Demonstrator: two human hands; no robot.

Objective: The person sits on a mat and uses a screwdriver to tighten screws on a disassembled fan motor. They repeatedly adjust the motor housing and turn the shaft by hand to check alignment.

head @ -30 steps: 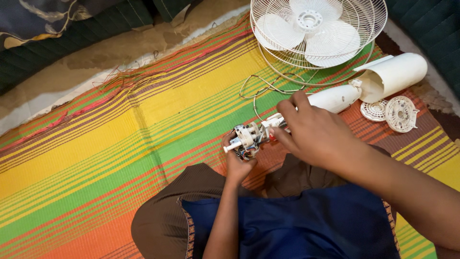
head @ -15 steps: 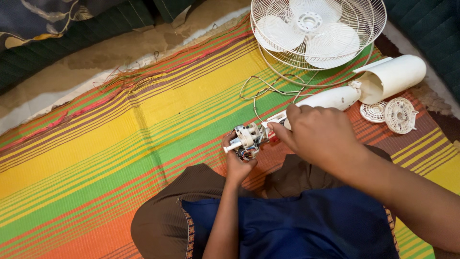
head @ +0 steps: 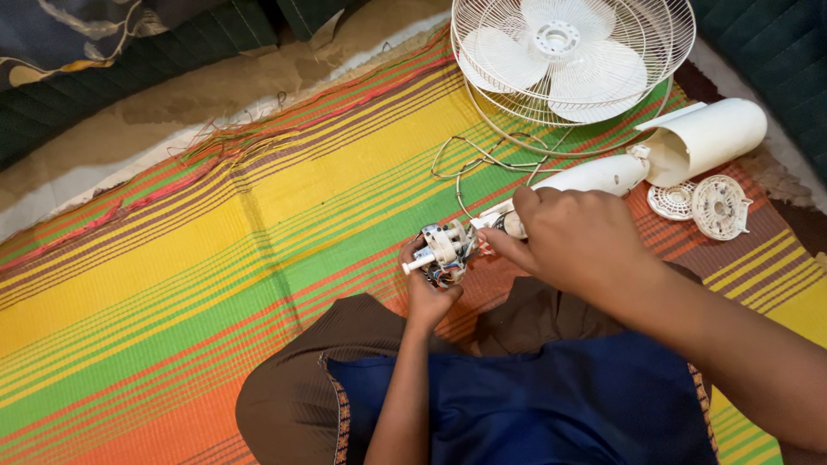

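Left hand (head: 426, 297) grips the fan motor (head: 441, 250) from below; right hand (head: 573, 237), at its 3 o'clock, pinches the white neck piece (head: 594, 175).

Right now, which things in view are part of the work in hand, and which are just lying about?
In hand:
left hand holding the fan motor
right hand on the white neck beside the motor
wires running off from it

Lying about:
fan cage with blades
white housing
two round white covers
striped mat
dark quilt
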